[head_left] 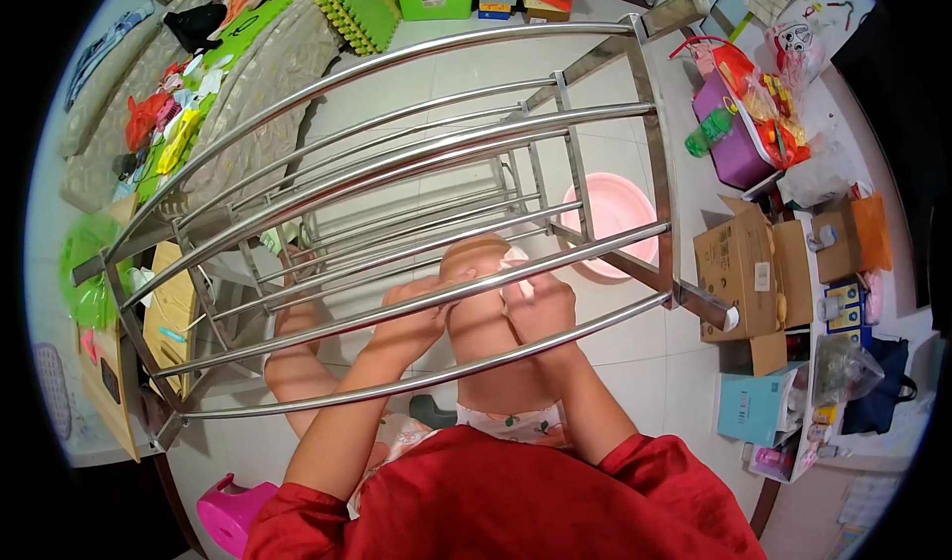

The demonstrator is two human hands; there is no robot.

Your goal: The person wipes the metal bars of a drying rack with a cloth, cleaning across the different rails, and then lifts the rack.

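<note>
Wht cloth [515, 256] bunched in R hand [543, 310], nr rack bar [595, 248].

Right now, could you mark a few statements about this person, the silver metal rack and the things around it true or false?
1. The person's bare right hand holds a crumpled white cloth or tissue. True.
2. The round pink basin stands on top of the silver metal rack. False: the basin is on the pale tiled floor.
3. The brown cardboard box has open flaps. True.
4. The purple plastic bin is left of the rack. False: the bin is on the right.
5. The person wears a red top. True.
</note>
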